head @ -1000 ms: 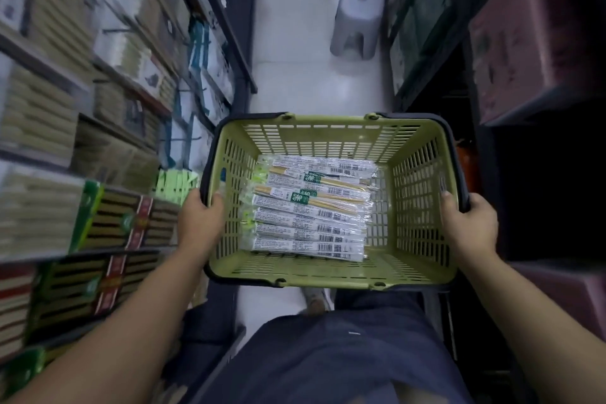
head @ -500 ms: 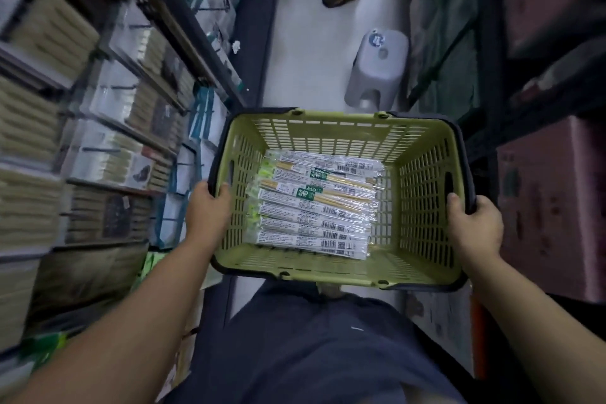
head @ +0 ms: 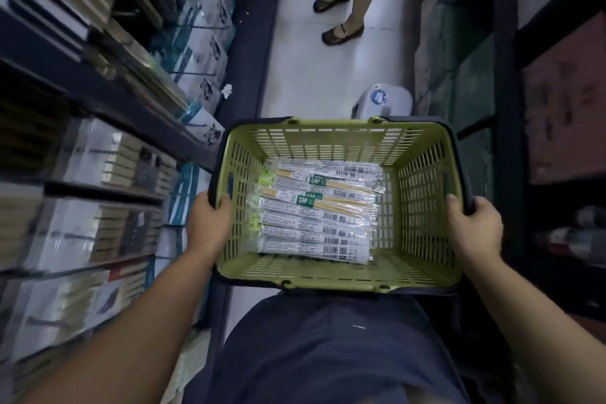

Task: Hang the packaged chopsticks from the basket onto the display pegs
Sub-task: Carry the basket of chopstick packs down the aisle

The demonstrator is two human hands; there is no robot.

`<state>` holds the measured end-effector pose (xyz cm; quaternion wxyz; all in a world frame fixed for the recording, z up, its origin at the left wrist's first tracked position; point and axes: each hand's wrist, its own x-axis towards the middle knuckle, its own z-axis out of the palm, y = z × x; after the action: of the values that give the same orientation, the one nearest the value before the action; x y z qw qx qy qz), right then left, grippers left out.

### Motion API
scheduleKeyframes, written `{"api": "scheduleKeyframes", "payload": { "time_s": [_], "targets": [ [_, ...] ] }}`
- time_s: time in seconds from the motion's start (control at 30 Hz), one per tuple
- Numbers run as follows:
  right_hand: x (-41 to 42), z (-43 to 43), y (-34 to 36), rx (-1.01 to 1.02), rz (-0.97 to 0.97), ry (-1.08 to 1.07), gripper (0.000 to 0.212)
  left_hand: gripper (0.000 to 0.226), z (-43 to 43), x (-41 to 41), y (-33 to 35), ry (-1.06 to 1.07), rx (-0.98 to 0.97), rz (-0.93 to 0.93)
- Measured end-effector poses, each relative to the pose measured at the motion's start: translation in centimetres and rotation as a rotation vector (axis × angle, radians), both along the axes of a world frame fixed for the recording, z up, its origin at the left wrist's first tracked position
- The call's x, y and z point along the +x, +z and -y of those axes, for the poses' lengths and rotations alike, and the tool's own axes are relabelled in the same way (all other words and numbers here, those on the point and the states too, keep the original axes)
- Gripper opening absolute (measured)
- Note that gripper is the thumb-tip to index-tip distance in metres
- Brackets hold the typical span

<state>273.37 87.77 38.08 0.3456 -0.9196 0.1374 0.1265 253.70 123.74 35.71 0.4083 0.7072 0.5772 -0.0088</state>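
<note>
At the basket's short sides, both hands are doing the carrying: the left hand [head: 210, 223] is gripping the left rim with fingers curled over it, and the right hand [head: 472, 229] is gripping the right rim where the dark handle sits. Neither hand is holding a pack. The green slotted basket [head: 328, 134] is being held level in front of the waist, above the person's dark shorts [head: 328, 344]. The packaged chopsticks [head: 314, 220] are lying flat on the basket floor, layered in overlapping rows, running left to right with green header ends leftward and barcodes rightward; they are sitting toward the left side, apart from the right wall. On the left, the shelving is carrying display pegs [head: 193, 72] with hanging packs, motion-blurred, so a free peg is not readable. Ahead on the aisle floor a small pale stool [head: 383, 102] is standing just beyond the basket, and another person's feet [head: 341, 33] are farther up. Judged step: transport and positioning at the display, nothing hung from this load yet. The next move is likely calling for freeing one hand, by setting the basket down or holding it one-handed, then pinching a single pack at its header end and lining the hang hole up with a peg.
</note>
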Motion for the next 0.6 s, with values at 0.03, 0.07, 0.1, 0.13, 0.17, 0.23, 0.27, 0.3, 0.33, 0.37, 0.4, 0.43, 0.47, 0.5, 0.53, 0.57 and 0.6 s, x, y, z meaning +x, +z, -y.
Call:
{"api": "scheduleKeyframes", "payload": {
  "time_s": [0.03,0.07,0.1,0.13,0.17,0.23,0.27,0.3,0.33,0.37,0.4,0.43,0.47,0.5,0.53,0.57,0.6],
  "targets": [
    [1.7,-0.9,0.1,-0.001,-0.002,0.006,0.038,0.035,-0.9,1.5,-0.1,0.003,0.003,-0.012],
    [3.4,-1.9,0.1,-0.004,-0.006,0.017,0.036,0.032,-1.6,2.9,-0.2,0.007,0.006,-0.015],
    [5.1,-2.8,0.1,-0.003,-0.011,0.031,0.035,0.030,-2.3,4.2,-0.2,0.015,0.005,-0.008],
    [6.9,-3.8,0.0,0.001,-0.017,0.050,0.034,0.029,-3.0,5.5,-0.3,0.032,0.000,0.004],
    [8.7,-4.7,-0.2,0.001,-0.020,0.071,0.032,0.028,-3.6,6.7,-0.4,0.056,-0.005,0.015],
    [12.5,-6.7,-0.7,-0.007,-0.025,0.113,0.029,0.027,-4.7,9.2,-0.6,0.109,0.001,0.014],
    [14.4,-7.7,-1.1,-0.011,-0.029,0.136,0.028,0.027,-5.2,10.3,-0.7,0.132,0.010,0.001],
    [16.3,-8.7,-1.6,-0.012,-0.032,0.160,0.029,0.027,-5.7,11.4,-1.0,0.154,0.021,-0.016],
    [18.2,-9.7,-2.1,-0.013,-0.037,0.185,0.030,0.027,-6.1,12.5,-1.2,0.178,0.034,-0.034],
    [20.1,-10.8,-2.5,-0.016,-0.041,0.214,0.031,0.026,-6.4,13.4,-1.5,0.209,0.044,-0.049],
    [22.0,-12.0,-2.9,-0.020,-0.043,0.242,0.031,0.026,-6.7,14.3,-1.8,0.242,0.045,-0.057],
    [23.8,-13.2,-3.3,-0.028,-0.042,0.271,0.031,0.026,-7.0,15.2,-2.1,0.274,0.039,-0.060],
    [25.5,-14.5,-3.5,-0.035,-0.042,0.302,0.031,0.027,-7.4,16.0,-2.3,0.305,0.031,-0.067],
    [27.2,-15.9,-3.8,-0.038,-0.044,0.332,0.030,0.027,-7.8,16.6,-2.6,0.332,0.025,-0.077],
    [28.8,-17.4,-3.9,-0.040,-0.047,0.360,0.030,0.028,-8.2,17.3,-2.8,0.358,0.021,-0.082],
    [30.2,-19.0,-4.0,-0.046,-0.046,0.394,0.030,0.028,-8.6,17.8,-2.9,0.386,0.018,-0.083],
    [31.6,-20.5,-4.2,-0.056,-0.044,0.431,0.032,0.027,-9.1,18.2,-3.1,0.416,0.014,-0.085]
  ]
}}
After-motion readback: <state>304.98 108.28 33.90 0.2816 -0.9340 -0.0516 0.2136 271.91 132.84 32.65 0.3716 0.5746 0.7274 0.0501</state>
